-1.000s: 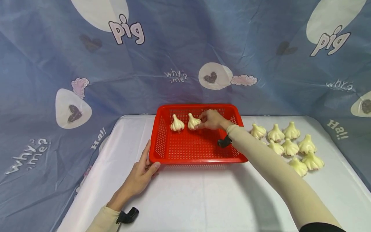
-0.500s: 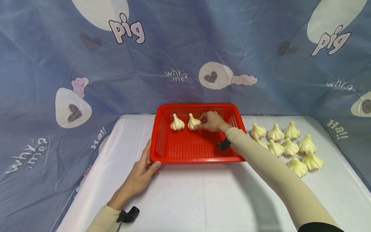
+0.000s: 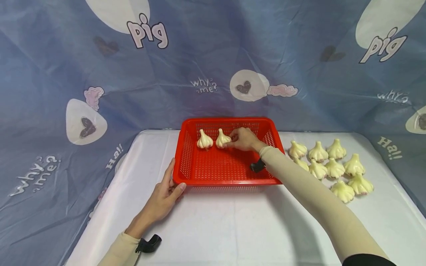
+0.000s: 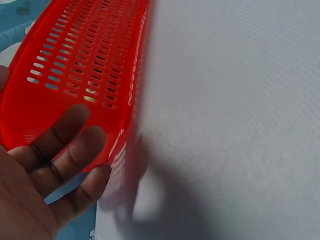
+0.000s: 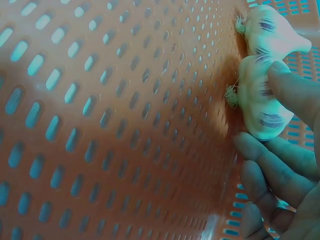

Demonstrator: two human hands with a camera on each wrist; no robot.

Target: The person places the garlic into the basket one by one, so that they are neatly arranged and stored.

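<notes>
Two garlic bulbs stand upright inside a red plastic basket (image 3: 216, 182), toward its back wall. My right hand (image 3: 244, 139) pinches the right-hand garlic bulb (image 3: 223, 139) from its right side; in the right wrist view the thumb lies on this bulb (image 5: 257, 95) and a fingertip is at its underside. Just left of it is the other garlic bulb (image 3: 204, 139). At the basket's front left corner rests my left hand (image 3: 162, 199), index finger along the left side and thumb at the front rim. The left wrist view shows its other fingers (image 4: 75, 160) loosely extended beside the basket wall.
Several more garlic bulbs (image 3: 334, 168) stand grouped on the white tablecloth (image 3: 213, 229), right of the basket. My right forearm crosses in front of some of them. A blue printed cloth (image 3: 199, 55) hangs behind the table.
The view shifts slightly. Both hands, the basket and the garlic bulbs keep nearly the same places; my right forearm has moved a little, uncovering more of one bulb on the table.
</notes>
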